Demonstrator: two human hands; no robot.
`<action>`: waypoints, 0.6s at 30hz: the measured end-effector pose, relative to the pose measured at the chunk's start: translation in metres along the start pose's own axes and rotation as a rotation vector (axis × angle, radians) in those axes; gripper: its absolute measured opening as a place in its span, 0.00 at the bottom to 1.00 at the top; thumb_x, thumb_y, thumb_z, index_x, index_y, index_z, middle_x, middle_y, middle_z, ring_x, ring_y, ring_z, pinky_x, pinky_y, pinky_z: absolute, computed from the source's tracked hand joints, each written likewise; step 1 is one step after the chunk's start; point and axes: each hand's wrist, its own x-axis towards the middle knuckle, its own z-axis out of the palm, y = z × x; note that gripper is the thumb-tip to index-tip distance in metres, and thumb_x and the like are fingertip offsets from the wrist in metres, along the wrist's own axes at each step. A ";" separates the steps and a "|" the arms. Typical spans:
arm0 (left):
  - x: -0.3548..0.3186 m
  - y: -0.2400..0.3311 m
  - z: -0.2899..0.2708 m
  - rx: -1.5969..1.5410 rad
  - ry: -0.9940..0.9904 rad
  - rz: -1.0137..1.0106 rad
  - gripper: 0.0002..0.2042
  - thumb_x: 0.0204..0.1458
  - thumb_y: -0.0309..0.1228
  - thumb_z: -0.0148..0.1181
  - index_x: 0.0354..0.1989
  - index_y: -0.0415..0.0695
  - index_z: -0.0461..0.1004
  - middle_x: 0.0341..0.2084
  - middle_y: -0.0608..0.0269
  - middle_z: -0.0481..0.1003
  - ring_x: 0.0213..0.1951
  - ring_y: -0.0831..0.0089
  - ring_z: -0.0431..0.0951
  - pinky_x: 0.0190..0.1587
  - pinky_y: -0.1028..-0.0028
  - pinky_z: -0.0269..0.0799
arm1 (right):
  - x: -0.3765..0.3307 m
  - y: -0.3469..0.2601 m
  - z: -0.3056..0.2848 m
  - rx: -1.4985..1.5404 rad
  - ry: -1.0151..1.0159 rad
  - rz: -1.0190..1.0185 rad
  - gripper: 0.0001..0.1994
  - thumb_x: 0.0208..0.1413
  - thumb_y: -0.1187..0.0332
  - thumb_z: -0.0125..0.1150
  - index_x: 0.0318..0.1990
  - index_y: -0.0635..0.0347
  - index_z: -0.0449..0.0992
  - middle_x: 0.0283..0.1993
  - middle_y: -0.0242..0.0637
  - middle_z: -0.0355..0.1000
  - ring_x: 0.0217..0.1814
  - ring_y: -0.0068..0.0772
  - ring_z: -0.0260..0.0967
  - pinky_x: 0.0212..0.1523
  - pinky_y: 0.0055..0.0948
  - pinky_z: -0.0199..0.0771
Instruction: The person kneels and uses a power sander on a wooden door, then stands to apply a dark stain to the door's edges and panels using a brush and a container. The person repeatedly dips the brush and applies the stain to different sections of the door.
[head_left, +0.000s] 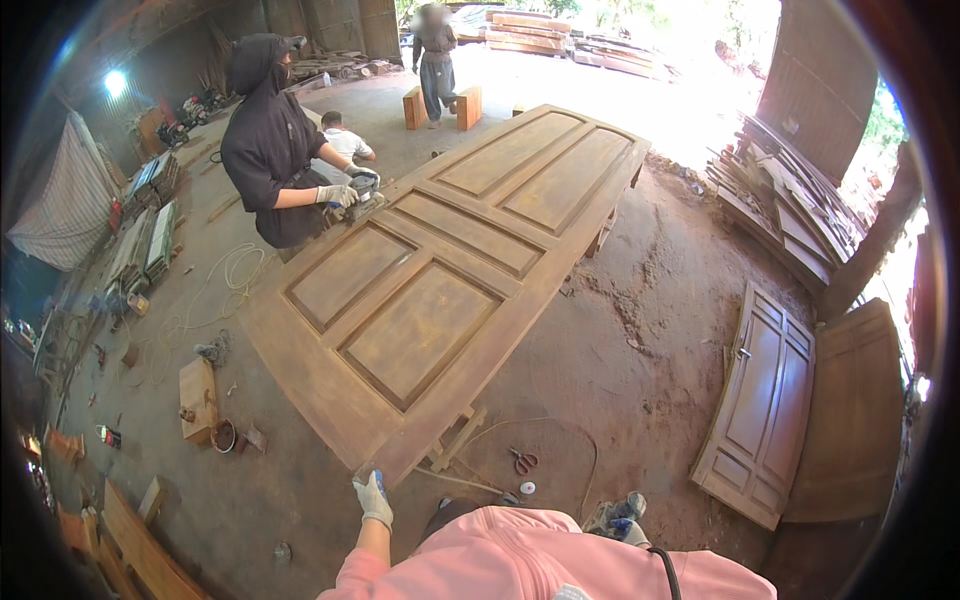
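Observation:
A large brown panelled wooden door (470,270) lies flat on supports, stretching away from me. My left hand (373,497), in a pale work glove, is closed on its nearest corner. Low on the right, beside my pink jacket, is my gloved right hand (634,532). It seems closed around a grey-and-blue corded power tool (606,516), partly hidden by my sleeve; its exact kind is unclear. Across the door's left edge, a co-worker in dark clothes (275,150) holds a power tool (365,183) against the door with gloved hands.
Red-handled scissors (523,461), a white round item (527,488) and a looping cord (590,440) lie on the floor near me. Panelled doors (760,400) lean at right by stacked boards (790,200). A wooden block (198,400) and planks (150,540) lie left. Two people are farther back.

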 end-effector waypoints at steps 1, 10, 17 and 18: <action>-0.003 0.006 -0.002 -0.006 -0.040 -0.028 0.43 0.61 0.35 0.60 0.79 0.41 0.40 0.75 0.55 0.52 0.72 0.63 0.60 0.73 0.65 0.55 | 0.003 0.007 0.005 0.031 -0.018 0.020 0.11 0.58 0.72 0.58 0.46 0.61 0.81 0.42 0.45 0.80 0.44 0.48 0.77 0.49 0.47 0.81; -0.026 0.069 -0.004 -0.105 -0.032 -0.060 0.43 0.62 0.32 0.60 0.79 0.40 0.39 0.76 0.52 0.51 0.75 0.63 0.55 0.74 0.67 0.52 | 0.062 0.075 -0.003 -0.519 -0.051 -0.198 0.13 0.60 0.73 0.57 0.51 0.64 0.80 0.44 0.46 0.80 0.45 0.46 0.78 0.49 0.45 0.81; 0.023 0.074 0.003 0.420 -0.274 0.474 0.44 0.61 0.37 0.61 0.79 0.39 0.39 0.79 0.47 0.40 0.79 0.56 0.42 0.78 0.59 0.41 | 0.068 0.077 0.033 -0.232 0.046 -0.054 0.14 0.61 0.73 0.56 0.52 0.64 0.79 0.45 0.45 0.81 0.45 0.45 0.78 0.49 0.44 0.81; 0.031 0.075 0.008 0.512 -0.319 0.515 0.45 0.61 0.39 0.62 0.79 0.39 0.39 0.79 0.46 0.39 0.79 0.54 0.41 0.78 0.57 0.39 | 0.063 0.070 0.048 -0.213 0.054 -0.053 0.14 0.61 0.73 0.56 0.52 0.64 0.79 0.45 0.45 0.81 0.45 0.45 0.78 0.49 0.44 0.81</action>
